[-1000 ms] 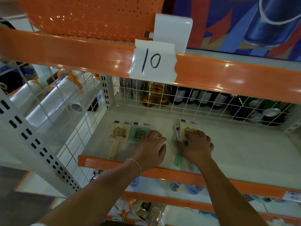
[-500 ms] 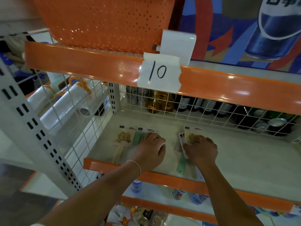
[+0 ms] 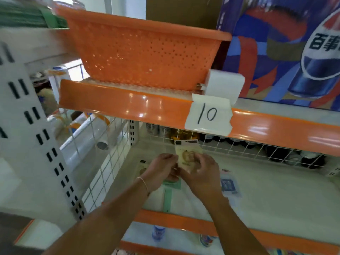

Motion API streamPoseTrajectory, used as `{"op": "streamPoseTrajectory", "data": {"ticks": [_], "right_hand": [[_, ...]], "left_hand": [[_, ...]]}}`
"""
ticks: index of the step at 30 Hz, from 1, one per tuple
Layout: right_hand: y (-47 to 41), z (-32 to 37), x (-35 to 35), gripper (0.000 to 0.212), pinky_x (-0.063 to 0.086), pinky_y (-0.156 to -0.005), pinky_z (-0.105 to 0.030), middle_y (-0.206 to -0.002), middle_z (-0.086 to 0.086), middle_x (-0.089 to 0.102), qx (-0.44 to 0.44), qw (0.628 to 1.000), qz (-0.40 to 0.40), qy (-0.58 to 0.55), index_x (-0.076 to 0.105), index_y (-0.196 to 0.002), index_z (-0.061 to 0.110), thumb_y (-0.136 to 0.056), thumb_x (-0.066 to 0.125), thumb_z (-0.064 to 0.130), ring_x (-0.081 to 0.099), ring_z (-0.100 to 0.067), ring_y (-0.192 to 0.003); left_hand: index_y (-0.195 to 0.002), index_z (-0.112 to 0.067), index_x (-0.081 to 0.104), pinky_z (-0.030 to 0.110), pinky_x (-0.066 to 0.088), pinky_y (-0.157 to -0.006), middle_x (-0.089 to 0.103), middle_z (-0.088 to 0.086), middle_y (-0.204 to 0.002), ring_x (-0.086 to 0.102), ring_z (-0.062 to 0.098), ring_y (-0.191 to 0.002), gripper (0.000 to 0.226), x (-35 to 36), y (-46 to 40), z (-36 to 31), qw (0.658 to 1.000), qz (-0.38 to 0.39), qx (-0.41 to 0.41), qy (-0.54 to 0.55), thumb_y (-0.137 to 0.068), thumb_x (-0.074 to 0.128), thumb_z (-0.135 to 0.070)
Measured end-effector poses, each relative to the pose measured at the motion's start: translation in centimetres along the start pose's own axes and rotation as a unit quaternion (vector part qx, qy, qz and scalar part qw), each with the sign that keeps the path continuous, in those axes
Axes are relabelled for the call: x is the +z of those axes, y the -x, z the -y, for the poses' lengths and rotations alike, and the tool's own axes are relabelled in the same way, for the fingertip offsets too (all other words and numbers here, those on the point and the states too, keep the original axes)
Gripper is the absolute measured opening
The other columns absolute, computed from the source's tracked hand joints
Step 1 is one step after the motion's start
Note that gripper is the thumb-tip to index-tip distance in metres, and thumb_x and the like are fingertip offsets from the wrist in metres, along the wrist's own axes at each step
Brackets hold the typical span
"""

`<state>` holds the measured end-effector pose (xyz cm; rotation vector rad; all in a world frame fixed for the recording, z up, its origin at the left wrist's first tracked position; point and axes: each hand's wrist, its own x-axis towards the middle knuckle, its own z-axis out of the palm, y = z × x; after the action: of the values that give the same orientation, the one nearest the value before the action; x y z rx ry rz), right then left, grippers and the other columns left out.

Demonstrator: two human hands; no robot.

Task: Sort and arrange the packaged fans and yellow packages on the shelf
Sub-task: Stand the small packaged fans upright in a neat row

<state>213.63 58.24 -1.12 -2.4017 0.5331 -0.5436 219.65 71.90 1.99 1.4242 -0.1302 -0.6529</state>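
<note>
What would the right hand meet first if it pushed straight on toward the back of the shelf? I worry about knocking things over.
Probably the white wire grid at the shelf's back, with bottles behind it. The right hand holds the yellow fan package raised, so that would touch first; depth is unclear.

A glossy orange plastic strip (image 3: 147, 109) is seen edging the matt shelf (image 3: 276, 190); the basket (image 3: 147, 57) is perforated plastic, the label (image 3: 208, 115) paper.

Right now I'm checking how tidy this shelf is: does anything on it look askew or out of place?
Yes. The blue packaged fan lies alone right of the hands, slightly tilted. The green packaged fan lies apart beneath the left hand. Both hands hold the beige packaged fan above the white shelf.
</note>
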Motion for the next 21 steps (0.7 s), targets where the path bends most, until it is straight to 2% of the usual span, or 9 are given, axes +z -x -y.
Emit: {"op": "streamPoseTrajectory", "data": {"ticks": [2, 4, 6, 9, 11, 13, 16, 18, 21], "right_hand": [[0.1, 1.4, 0.9, 0.075, 0.050, -0.090, -0.032, -0.118, 0.009, 0.059, -0.008, 1.000, 0.011, -0.022, 0.060, -0.121, 0.028, -0.061, 0.067, 0.073, 0.054, -0.011, -0.106], [0.4, 2.7, 1.4, 0.061, 0.050, -0.086, -0.024, -0.118, 0.010, 0.059, -0.015, 0.998, 0.018, -0.063, 0.059, -0.124, 0.025, -0.074, 0.070, 0.057, 0.056, -0.005, -0.103], [0.6, 3.6, 1.9, 0.046, 0.052, -0.088, -0.027, -0.118, 0.013, 0.060, 0.013, 0.993, 0.033, -0.109, 0.057, -0.125, 0.027, -0.084, 0.065, 0.048, 0.058, -0.005, -0.105], [0.6, 4.8, 3.2, 0.038, 0.056, -0.085, -0.034, -0.107, 0.011, 0.065, 0.089, 0.979, 0.060, -0.172, 0.059, -0.121, 0.033, -0.085, 0.069, 0.039, 0.064, -0.008, -0.097], [0.6, 5.2, 4.3, 0.037, 0.058, -0.077, -0.031, -0.099, 0.008, 0.068, 0.108, 0.975, 0.073, -0.181, 0.060, -0.118, 0.035, -0.082, 0.072, 0.037, 0.066, -0.009, -0.087], [0.8, 5.4, 5.2, 0.038, 0.059, -0.072, -0.029, -0.094, 0.006, 0.068, 0.126, 0.969, 0.077, -0.196, 0.062, -0.116, 0.034, -0.080, 0.076, 0.034, 0.067, -0.010, -0.083], [1.0, 5.3, 6.5, 0.041, 0.060, -0.077, -0.034, -0.090, 0.006, 0.068, 0.157, 0.962, 0.072, -0.211, 0.064, -0.116, 0.029, -0.077, 0.079, 0.030, 0.069, -0.012, -0.081], [1.1, 5.4, 7.2, 0.044, 0.058, -0.083, -0.037, -0.095, 0.006, 0.069, 0.146, 0.970, 0.075, -0.179, 0.063, -0.120, 0.029, -0.078, 0.077, 0.034, 0.068, -0.011, -0.086], [1.2, 5.8, 7.9, 0.047, 0.052, -0.093, -0.032, -0.112, 0.003, 0.069, 0.110, 0.982, 0.096, -0.118, 0.061, -0.127, 0.024, -0.083, 0.072, 0.036, 0.065, -0.013, -0.099]], "left_hand": [[-0.092, -0.001, 0.063, 0.036, 0.055, -0.055, 0.061, 0.016, -0.076, 0.060, 0.023, -0.058, 0.015, -1.5, 0.2, -0.5, 0.999, -0.033, 0.008, -0.004, -0.097, 0.051, -0.007], [-0.090, -0.007, 0.066, 0.030, 0.053, -0.054, 0.064, 0.014, -0.074, 0.060, 0.021, -0.055, 0.018, -3.3, 0.2, -0.6, 0.996, -0.074, 0.008, -0.038, -0.097, 0.049, -0.007], [-0.097, -0.008, 0.069, 0.032, 0.051, -0.057, 0.068, 0.014, -0.077, 0.058, 0.020, -0.054, 0.021, -5.3, 0.1, -0.4, 0.994, -0.093, 0.007, -0.050, -0.097, 0.048, -0.010], [-0.101, -0.006, 0.068, 0.023, 0.045, -0.042, 0.070, 0.017, -0.083, 0.056, 0.017, -0.053, 0.023, -6.6, 0.4, 0.2, 0.987, -0.147, 0.037, -0.053, -0.097, 0.046, -0.011], [-0.096, -0.009, 0.069, 0.020, 0.043, -0.039, 0.069, 0.015, -0.077, 0.058, 0.018, -0.054, 0.024, -6.7, 0.8, 0.7, 0.979, -0.178, 0.076, -0.071, -0.098, 0.046, -0.014], [-0.090, -0.013, 0.070, 0.023, 0.048, -0.042, 0.070, 0.010, -0.074, 0.062, 0.016, -0.054, 0.024, -7.1, 1.1, 1.3, 0.971, -0.202, 0.099, -0.085, -0.098, 0.047, -0.017], [-0.091, -0.019, 0.069, 0.025, 0.054, -0.049, 0.069, 0.000, -0.077, 0.067, 0.012, -0.062, 0.024, -8.0, 1.0, 2.5, 0.958, -0.220, 0.109, -0.145, -0.098, 0.046, -0.023], [-0.096, -0.024, 0.067, 0.024, 0.054, -0.057, 0.069, -0.003, -0.083, 0.067, 0.011, -0.070, 0.023, -8.5, 0.7, 3.7, 0.948, -0.213, 0.121, -0.205, -0.098, 0.044, -0.025], [-0.109, -0.026, 0.065, 0.035, 0.056, -0.078, 0.069, -0.005, -0.095, 0.065, 0.014, -0.087, 0.026, -9.6, 0.2, 5.5, 0.926, -0.224, 0.122, -0.278, -0.095, 0.043, -0.027]]}}
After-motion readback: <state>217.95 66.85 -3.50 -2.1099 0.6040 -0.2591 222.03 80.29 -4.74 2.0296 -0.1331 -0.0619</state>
